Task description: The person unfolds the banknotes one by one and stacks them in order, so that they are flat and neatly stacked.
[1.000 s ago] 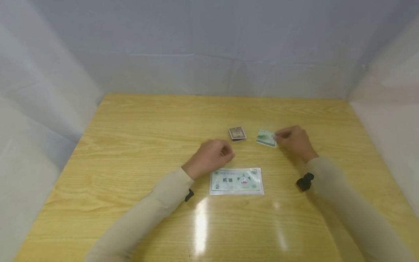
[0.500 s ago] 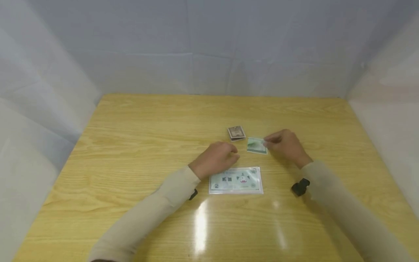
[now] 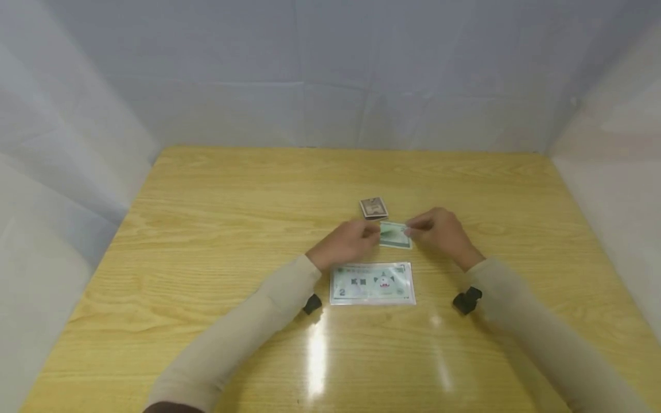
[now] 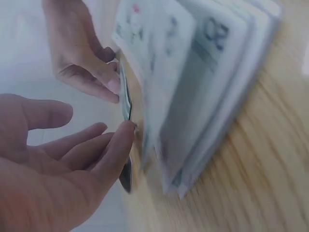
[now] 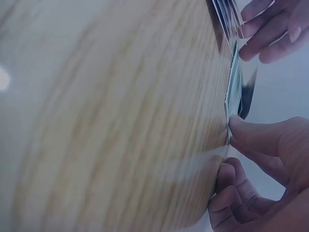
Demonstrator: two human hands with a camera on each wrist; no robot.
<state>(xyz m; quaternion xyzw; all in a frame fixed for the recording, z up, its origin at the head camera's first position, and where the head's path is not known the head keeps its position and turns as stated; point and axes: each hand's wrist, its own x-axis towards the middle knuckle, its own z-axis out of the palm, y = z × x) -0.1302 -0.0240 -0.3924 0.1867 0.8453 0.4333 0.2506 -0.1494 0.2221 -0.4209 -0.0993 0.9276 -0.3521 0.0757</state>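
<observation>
My right hand pinches the right end of a small folded green banknote between thumb and forefinger, low over the table. At the note's left end is my left hand. In the left wrist view its fingers are loosely extended, a fingertip right at the note's edge, and the thumb stands apart from them. Nearer the body lies a stack of pale green banknotes, the top one marked 2 with a cartoon figure. The left wrist view shows the stack's edges fanned a little.
A folded brown banknote lies just behind the green one, its layers slightly raised. The wooden table is bordered at the back and sides by hanging white cloth. A black wrist camera hangs under the right sleeve.
My right hand has brought the folded green banknote left and nearer, in front of the brown one. My left hand has moved slightly right, up to the note's left end.
</observation>
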